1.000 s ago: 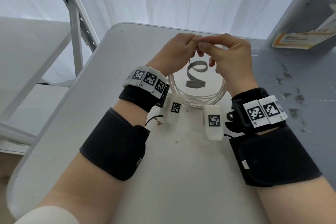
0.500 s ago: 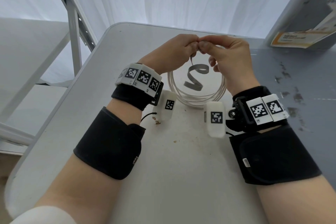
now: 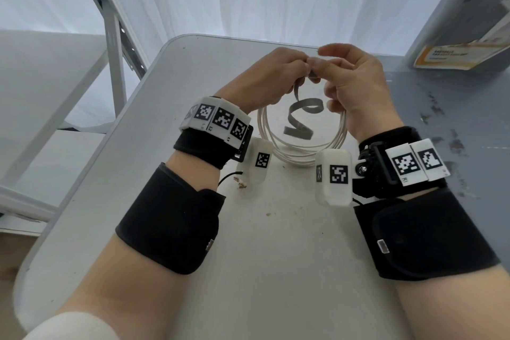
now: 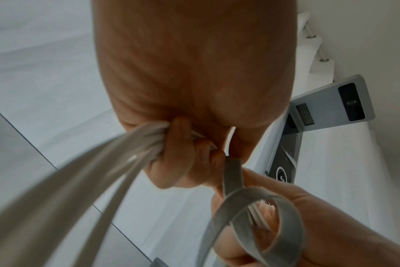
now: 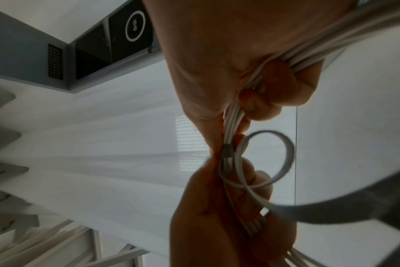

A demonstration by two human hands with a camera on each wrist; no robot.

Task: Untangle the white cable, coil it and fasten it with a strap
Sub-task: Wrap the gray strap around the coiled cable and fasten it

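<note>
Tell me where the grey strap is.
In the head view, the grey strap dangles in curls between both hands, inside the white cable coil, its top pinched at the fingertips.

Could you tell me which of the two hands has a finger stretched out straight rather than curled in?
The right hand: one finger sticks out straight above the pinch. The left hand has all visible fingers curled round the white cable.

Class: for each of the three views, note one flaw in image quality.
Head view: wide-angle bending of the table edge. Left wrist view: white cable smeared out of focus near the lens. Right wrist view: grey strap blurred, right hand backlit.
</note>
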